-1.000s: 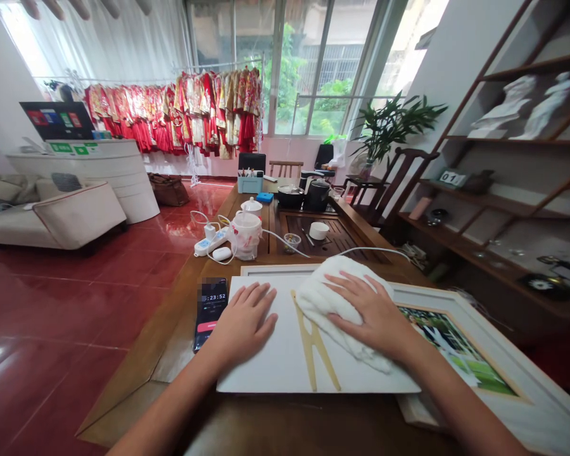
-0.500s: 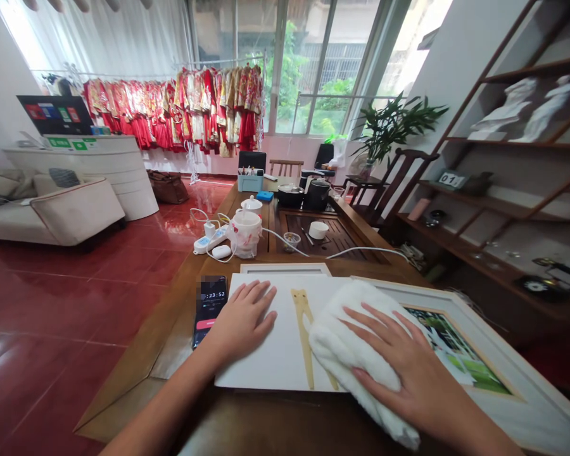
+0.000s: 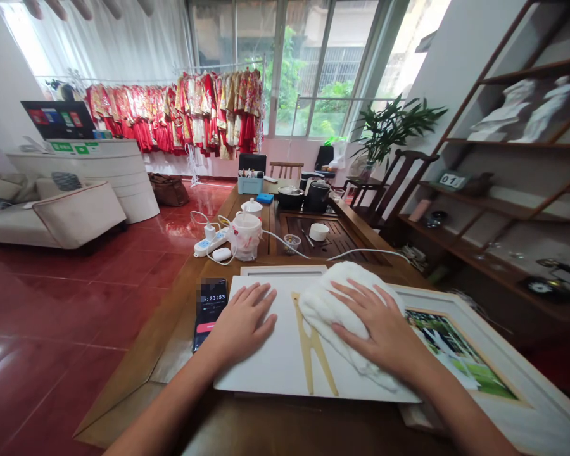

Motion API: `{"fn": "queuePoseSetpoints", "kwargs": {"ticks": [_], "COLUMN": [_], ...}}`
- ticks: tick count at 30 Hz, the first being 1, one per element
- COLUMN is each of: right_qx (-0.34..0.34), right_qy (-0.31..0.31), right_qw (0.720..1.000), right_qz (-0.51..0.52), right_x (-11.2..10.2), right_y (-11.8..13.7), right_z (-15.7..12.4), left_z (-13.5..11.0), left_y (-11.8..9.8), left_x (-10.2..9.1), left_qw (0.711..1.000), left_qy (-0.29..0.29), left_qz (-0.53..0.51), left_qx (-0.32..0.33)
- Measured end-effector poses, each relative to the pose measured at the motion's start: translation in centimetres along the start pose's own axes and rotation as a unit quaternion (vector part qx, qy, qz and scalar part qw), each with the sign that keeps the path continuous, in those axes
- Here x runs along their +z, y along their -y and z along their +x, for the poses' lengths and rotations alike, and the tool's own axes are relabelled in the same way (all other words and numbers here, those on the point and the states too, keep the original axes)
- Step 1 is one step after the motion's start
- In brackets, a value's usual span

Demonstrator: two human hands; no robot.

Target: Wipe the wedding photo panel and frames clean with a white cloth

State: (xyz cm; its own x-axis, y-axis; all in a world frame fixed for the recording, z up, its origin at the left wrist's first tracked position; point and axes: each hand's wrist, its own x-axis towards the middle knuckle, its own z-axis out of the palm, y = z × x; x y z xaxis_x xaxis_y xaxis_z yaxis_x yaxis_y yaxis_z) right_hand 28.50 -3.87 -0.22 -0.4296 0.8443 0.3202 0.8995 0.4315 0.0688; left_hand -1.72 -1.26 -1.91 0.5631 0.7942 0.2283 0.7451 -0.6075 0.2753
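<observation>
A white board [image 3: 270, 367] lies flat on the table in front of me. My left hand [image 3: 247, 313] rests palm down on its left part, open, with the fingers stretched out. A pale yellow forked strip [image 3: 307, 342] runs down the middle of the board, its two legs pointing toward me. To the right of the strip, my right hand [image 3: 375, 320] has hold of a bunched white towel [image 3: 330, 297], fingers spread over the top and thumb pressed into its near side. The towel covers the board's right part and touches the strip's upper end.
A phone [image 3: 211, 310] showing a timer lies beside my left wrist. On the right is a framed photo [image 3: 460, 354]. Beyond the board stand a pinkish-white cup [image 3: 246, 237], a power strip [image 3: 211, 240], a tea tray [image 3: 346, 237] and a white bowl [image 3: 318, 232]. Shelves [image 3: 527, 145] rise at right.
My right hand and the towel have moved away from me and slightly left across the board. More of the strip's right leg and the board's near right corner now show. My left hand stays put.
</observation>
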Motion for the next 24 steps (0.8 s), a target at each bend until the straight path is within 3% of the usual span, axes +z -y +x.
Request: {"fn": "queuePoseSetpoints", "kwargs": {"ticks": [5,9,20,24], "right_qx": [-0.03,-0.038,-0.018,-0.019], "right_qy": [0.012,0.022,0.008,0.003], "right_qw": [0.999,0.999,0.999,1.0], "right_qz": [-0.019,-0.017,0.03,0.017], "right_x": [-1.0,-1.7,-0.1,0.1], "right_y": [1.6,2.1,-0.7,-0.4], "right_z": [-3.4,-4.2,1.9,1.7], "left_z": [0.1,0.0,0.0,0.0], "left_y": [0.0,0.0,-0.2,-0.2], "left_x": [0.0,0.0,-0.1,0.0], "left_qw": [1.0,1.0,1.0,1.0], "left_qy": [0.0,-0.006,0.003,-0.002], "left_qz": [0.0,-0.002,-0.007,-0.001], "left_qx": [0.0,-0.001,-0.012,-0.014]}}
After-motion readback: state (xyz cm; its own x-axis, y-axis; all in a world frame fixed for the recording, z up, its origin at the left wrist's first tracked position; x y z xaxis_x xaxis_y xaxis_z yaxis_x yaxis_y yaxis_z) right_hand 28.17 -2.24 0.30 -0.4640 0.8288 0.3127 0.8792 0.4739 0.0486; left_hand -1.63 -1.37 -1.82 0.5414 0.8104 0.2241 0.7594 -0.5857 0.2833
